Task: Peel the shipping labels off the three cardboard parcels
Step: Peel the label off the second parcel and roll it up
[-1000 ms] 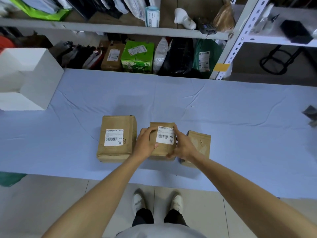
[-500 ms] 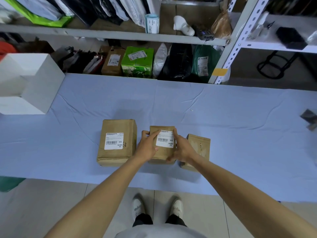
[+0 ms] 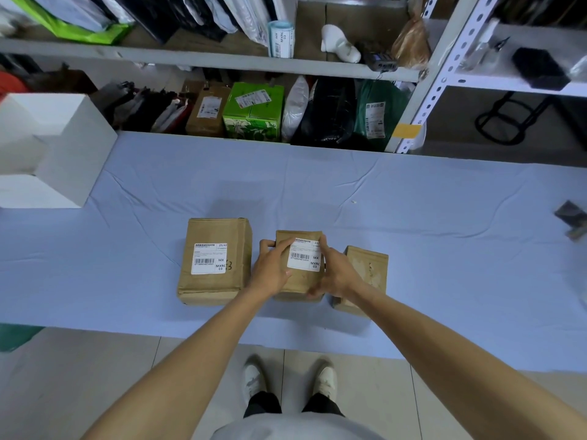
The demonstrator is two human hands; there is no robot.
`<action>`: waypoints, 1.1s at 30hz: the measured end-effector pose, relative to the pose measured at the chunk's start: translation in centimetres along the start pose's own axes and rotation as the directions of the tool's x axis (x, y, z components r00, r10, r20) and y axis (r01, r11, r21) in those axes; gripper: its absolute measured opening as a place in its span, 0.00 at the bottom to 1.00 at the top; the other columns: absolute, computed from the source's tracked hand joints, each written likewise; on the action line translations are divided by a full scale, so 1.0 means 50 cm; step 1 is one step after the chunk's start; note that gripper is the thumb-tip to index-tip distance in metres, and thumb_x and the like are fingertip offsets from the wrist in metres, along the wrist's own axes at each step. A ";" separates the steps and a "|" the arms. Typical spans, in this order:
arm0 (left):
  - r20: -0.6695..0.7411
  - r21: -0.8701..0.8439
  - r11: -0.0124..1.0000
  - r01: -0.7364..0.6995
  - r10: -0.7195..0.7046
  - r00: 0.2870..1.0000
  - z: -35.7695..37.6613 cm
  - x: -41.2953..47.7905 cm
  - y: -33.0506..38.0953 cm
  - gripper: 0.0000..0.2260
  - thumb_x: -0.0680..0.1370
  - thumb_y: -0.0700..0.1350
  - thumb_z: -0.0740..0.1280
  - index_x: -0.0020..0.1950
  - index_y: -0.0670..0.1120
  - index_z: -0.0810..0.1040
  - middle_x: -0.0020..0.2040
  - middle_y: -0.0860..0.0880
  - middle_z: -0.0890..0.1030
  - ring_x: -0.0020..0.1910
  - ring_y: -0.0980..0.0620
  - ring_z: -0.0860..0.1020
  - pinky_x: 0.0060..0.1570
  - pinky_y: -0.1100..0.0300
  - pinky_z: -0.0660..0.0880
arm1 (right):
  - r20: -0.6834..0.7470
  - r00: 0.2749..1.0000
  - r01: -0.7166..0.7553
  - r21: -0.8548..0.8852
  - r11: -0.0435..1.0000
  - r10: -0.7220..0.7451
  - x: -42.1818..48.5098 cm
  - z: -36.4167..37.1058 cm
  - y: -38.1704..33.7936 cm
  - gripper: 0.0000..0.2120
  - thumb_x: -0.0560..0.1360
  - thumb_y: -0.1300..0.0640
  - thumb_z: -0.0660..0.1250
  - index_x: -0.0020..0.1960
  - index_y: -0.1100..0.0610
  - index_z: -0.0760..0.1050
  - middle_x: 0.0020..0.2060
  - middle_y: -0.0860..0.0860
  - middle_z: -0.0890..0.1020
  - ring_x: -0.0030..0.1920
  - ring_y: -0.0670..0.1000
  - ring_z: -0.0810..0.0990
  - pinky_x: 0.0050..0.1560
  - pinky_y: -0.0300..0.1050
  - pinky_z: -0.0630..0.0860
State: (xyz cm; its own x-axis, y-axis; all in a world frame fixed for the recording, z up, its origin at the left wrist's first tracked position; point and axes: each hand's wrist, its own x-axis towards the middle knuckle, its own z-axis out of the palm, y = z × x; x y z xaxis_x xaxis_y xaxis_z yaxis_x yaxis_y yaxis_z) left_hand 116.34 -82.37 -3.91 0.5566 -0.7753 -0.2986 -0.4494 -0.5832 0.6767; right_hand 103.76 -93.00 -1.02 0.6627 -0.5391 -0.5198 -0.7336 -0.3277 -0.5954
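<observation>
Three brown cardboard parcels stand in a row near the table's front edge. The left parcel is the largest and carries a white barcode label. The middle parcel has its own white label on top. My left hand grips that parcel's left side, with the thumb lying on the label's upper left corner. My right hand holds its right side, fingers along the label's right edge. The right parcel shows a torn, bare top without a label.
A blue cloth covers the table. An open white box stands at the far left. Shelves behind hold bagged and boxed parcels, including a green carton. A small dark object lies at the right edge.
Both hands have stayed on the middle parcel. My left thumb has shifted onto the label's upper left corner. The camera view has drifted slightly.
</observation>
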 end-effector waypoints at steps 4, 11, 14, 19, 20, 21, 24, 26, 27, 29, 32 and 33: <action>-0.005 -0.011 1.000 0.005 -0.005 1.000 -0.002 0.001 0.000 0.34 0.71 0.36 0.72 0.73 0.55 0.65 0.66 0.48 0.63 0.57 0.47 0.76 0.59 0.59 0.72 | 0.000 1.000 -0.004 0.012 1.000 0.004 -0.002 0.002 0.002 0.67 0.58 0.58 0.83 0.79 0.55 0.36 0.67 0.52 0.71 0.64 0.54 0.72 0.64 0.45 0.72; -0.007 -0.027 0.999 0.018 -0.018 1.000 -0.002 -0.001 0.003 0.34 0.71 0.35 0.72 0.73 0.55 0.66 0.66 0.48 0.63 0.59 0.47 0.75 0.62 0.58 0.71 | 0.001 1.000 -0.017 0.051 0.999 0.017 -0.004 0.004 0.002 0.68 0.57 0.59 0.83 0.79 0.54 0.36 0.68 0.52 0.70 0.66 0.54 0.72 0.65 0.45 0.71; -0.003 -0.034 0.999 0.020 -0.020 1.000 -0.001 -0.001 0.003 0.34 0.71 0.35 0.73 0.72 0.55 0.67 0.65 0.47 0.63 0.60 0.47 0.74 0.63 0.58 0.70 | 0.006 1.000 -0.021 0.079 0.997 0.021 -0.005 0.004 0.002 0.67 0.58 0.60 0.83 0.79 0.53 0.36 0.69 0.51 0.71 0.66 0.54 0.72 0.66 0.46 0.71; -0.009 -0.062 0.998 0.019 -0.019 1.000 -0.003 0.000 0.002 0.34 0.70 0.34 0.72 0.71 0.55 0.68 0.64 0.47 0.64 0.58 0.48 0.75 0.60 0.61 0.70 | 0.010 0.999 -0.044 0.170 0.984 0.043 -0.007 0.004 0.001 0.66 0.60 0.61 0.82 0.79 0.53 0.36 0.68 0.48 0.71 0.65 0.53 0.73 0.63 0.41 0.70; -0.011 -0.074 0.997 0.017 -0.018 1.000 -0.003 0.001 0.002 0.34 0.69 0.33 0.72 0.71 0.55 0.68 0.64 0.47 0.64 0.57 0.48 0.75 0.59 0.62 0.69 | 0.008 0.998 -0.065 0.225 0.972 0.065 -0.007 0.005 0.001 0.64 0.61 0.62 0.81 0.78 0.53 0.36 0.67 0.46 0.70 0.63 0.52 0.73 0.61 0.39 0.70; -0.011 -0.084 0.996 0.017 -0.018 1.000 -0.002 0.001 0.001 0.34 0.69 0.33 0.72 0.71 0.55 0.68 0.64 0.47 0.64 0.57 0.49 0.75 0.59 0.63 0.68 | 0.006 0.997 -0.075 0.271 0.959 0.077 -0.009 0.006 0.004 0.63 0.62 0.62 0.81 0.79 0.53 0.37 0.66 0.44 0.70 0.63 0.51 0.74 0.60 0.38 0.70; -0.012 -0.097 0.995 0.018 -0.019 1.000 -0.002 0.002 0.001 0.34 0.69 0.32 0.72 0.70 0.56 0.69 0.63 0.48 0.64 0.56 0.49 0.75 0.59 0.63 0.68 | -0.020 0.999 -0.032 0.284 0.958 0.039 -0.014 0.010 0.011 0.62 0.59 0.65 0.82 0.79 0.54 0.43 0.64 0.45 0.72 0.64 0.52 0.74 0.63 0.45 0.73; -0.014 -0.094 0.995 0.022 -0.023 1.000 -0.001 0.002 0.000 0.35 0.69 0.32 0.72 0.70 0.57 0.69 0.63 0.48 0.64 0.56 0.50 0.75 0.60 0.62 0.69 | -0.032 0.999 -0.009 0.292 0.956 0.019 -0.018 0.016 0.017 0.62 0.57 0.67 0.81 0.79 0.53 0.45 0.65 0.49 0.72 0.64 0.53 0.74 0.64 0.50 0.74; -0.016 -0.094 0.995 0.025 -0.026 1.000 0.000 0.002 0.000 0.35 0.69 0.32 0.72 0.70 0.57 0.68 0.63 0.48 0.64 0.56 0.50 0.75 0.60 0.62 0.69 | -0.038 0.999 -0.008 0.321 0.947 0.021 -0.020 0.020 0.019 0.62 0.58 0.69 0.81 0.79 0.53 0.46 0.66 0.49 0.72 0.64 0.52 0.74 0.63 0.48 0.75; -0.019 -0.101 0.994 0.029 -0.031 0.999 0.002 0.001 -0.001 0.35 0.69 0.32 0.72 0.70 0.57 0.68 0.63 0.48 0.64 0.54 0.52 0.74 0.58 0.64 0.68 | -0.056 0.998 -0.010 0.386 0.922 0.035 -0.023 0.029 0.024 0.59 0.58 0.71 0.79 0.79 0.53 0.49 0.65 0.48 0.72 0.65 0.50 0.73 0.56 0.41 0.75; -0.010 -0.097 0.995 0.022 -0.023 1.000 -0.002 0.003 -0.003 0.34 0.70 0.33 0.72 0.70 0.57 0.68 0.64 0.48 0.63 0.52 0.55 0.71 0.56 0.66 0.67 | -0.085 0.995 -0.005 0.460 0.888 0.050 -0.030 0.037 0.031 0.56 0.58 0.73 0.78 0.78 0.55 0.52 0.65 0.49 0.72 0.65 0.51 0.73 0.54 0.42 0.77; 0.000 -0.093 0.995 0.018 -0.018 1.000 -0.003 0.003 -0.003 0.34 0.70 0.33 0.72 0.70 0.57 0.68 0.64 0.48 0.63 0.51 0.56 0.71 0.56 0.67 0.66 | -0.088 0.995 -0.008 0.467 0.884 0.055 -0.034 0.037 0.033 0.57 0.58 0.72 0.79 0.78 0.55 0.52 0.66 0.50 0.71 0.66 0.53 0.73 0.57 0.45 0.77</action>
State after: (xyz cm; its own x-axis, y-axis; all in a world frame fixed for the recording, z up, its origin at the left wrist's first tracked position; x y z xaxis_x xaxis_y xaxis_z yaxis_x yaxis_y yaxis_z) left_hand 116.62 -82.37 -3.96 0.5649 -0.7646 -0.3104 -0.3723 -0.5718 0.7310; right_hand 101.71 -91.18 -2.26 0.6057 -0.6222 -0.4960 -0.5835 0.0764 -0.8085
